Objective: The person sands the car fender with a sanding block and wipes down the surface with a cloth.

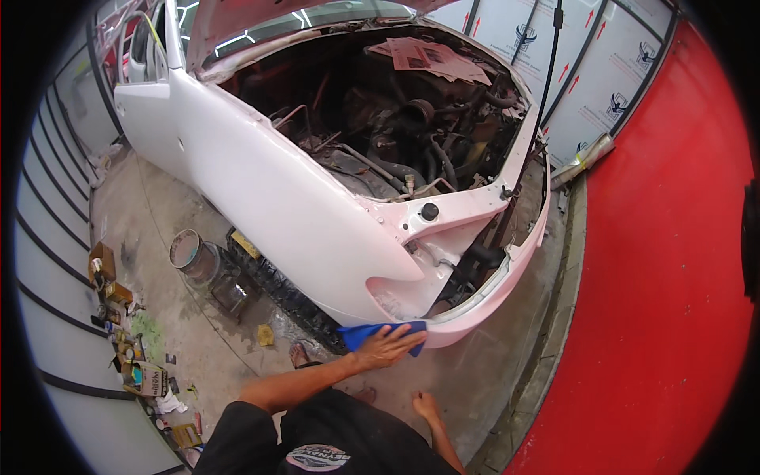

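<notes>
My left hand [388, 347] presses a blue cloth [360, 335] against the front corner of a white car's bumper [467, 326]. The cloth sticks out on both sides of the fingers. Beside it rises the car's smooth fender [293, 214], with an opening in the front corner where a headlight would sit. Low at my right side hangs my right hand [426, 406], apart from the car. Its fingers look curled in, and whatever they hold, if anything, is hidden.
An open engine bay [396, 119] has pink paper sheets [435, 59] over its far part. Left of the car stand a metal can [192, 252] and a black plastic part [273, 281]. A yellow sponge [265, 335] lies near my feet. Clutter lines the left wall; a red wall [657, 261] stands right.
</notes>
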A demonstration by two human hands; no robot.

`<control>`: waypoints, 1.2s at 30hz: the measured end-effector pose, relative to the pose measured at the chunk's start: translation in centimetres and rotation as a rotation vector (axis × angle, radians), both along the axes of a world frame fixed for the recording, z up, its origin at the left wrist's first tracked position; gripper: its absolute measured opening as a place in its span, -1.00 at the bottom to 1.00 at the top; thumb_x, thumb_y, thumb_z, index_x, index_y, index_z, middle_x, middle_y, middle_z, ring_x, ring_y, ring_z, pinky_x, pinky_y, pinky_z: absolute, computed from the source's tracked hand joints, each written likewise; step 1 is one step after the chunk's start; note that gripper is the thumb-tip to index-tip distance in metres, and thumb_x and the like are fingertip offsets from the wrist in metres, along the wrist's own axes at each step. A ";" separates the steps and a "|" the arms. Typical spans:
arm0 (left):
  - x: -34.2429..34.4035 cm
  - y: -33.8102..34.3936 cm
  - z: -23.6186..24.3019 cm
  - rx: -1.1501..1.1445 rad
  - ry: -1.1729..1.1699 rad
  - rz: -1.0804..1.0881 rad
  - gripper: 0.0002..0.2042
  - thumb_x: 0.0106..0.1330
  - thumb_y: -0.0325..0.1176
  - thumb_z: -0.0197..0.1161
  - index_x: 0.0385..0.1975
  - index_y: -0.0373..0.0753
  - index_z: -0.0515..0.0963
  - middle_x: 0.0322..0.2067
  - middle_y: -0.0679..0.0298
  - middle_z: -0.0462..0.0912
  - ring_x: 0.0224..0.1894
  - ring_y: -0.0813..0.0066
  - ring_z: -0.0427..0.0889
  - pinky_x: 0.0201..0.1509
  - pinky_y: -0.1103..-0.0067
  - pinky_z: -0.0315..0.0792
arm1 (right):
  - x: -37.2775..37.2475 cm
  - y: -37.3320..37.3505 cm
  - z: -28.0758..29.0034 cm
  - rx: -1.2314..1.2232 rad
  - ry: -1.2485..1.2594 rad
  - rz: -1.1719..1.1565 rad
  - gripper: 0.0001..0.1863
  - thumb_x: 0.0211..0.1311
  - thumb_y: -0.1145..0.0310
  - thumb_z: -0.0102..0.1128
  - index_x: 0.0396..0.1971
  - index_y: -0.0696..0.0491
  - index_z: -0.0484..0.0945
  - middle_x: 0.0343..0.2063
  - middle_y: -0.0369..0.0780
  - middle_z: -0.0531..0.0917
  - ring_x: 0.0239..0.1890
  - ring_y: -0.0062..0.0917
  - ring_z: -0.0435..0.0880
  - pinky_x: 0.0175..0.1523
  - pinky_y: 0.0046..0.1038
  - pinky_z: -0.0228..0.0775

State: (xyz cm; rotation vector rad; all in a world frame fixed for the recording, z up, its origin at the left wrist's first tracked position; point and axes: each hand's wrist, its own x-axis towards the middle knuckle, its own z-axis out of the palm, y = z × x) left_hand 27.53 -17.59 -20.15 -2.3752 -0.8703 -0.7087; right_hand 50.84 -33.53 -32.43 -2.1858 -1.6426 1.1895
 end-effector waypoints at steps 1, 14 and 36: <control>0.5 -0.4 0.1 0.001 0.006 0.009 -0.40 0.41 -0.15 0.10 0.48 -0.01 0.36 0.58 0.46 0.15 0.65 0.26 -0.08 0.65 0.09 -0.53 | -0.9 0.6 -0.4 0.001 0.006 0.009 -0.60 0.52 0.11 0.00 0.04 0.06 0.66 -0.28 -0.13 0.76 -0.32 -0.40 0.73 -0.06 -0.33 0.54; -12.8 10.1 15.1 -0.121 -0.830 0.472 -0.27 0.47 -0.07 0.08 0.56 -0.26 0.10 0.59 -0.03 0.01 0.62 -0.19 -0.15 0.59 -0.08 -0.29 | 1.9 -2.9 -8.3 -0.218 0.367 -0.262 -0.64 0.59 0.23 -0.07 0.07 0.14 0.60 -0.31 -0.18 0.75 -0.44 -0.55 0.66 -0.30 -0.48 0.57; -17.7 15.9 23.7 -0.087 -0.931 0.550 -0.35 0.53 -0.01 0.02 0.56 -0.11 0.16 0.58 0.17 0.09 0.64 0.02 -0.10 0.61 0.00 -0.22 | -5.9 7.5 -7.3 -0.383 0.488 -0.165 -0.52 0.57 0.04 -0.13 -0.02 0.17 0.54 -0.35 -0.08 0.73 -0.49 -0.38 0.71 -0.41 -0.37 0.59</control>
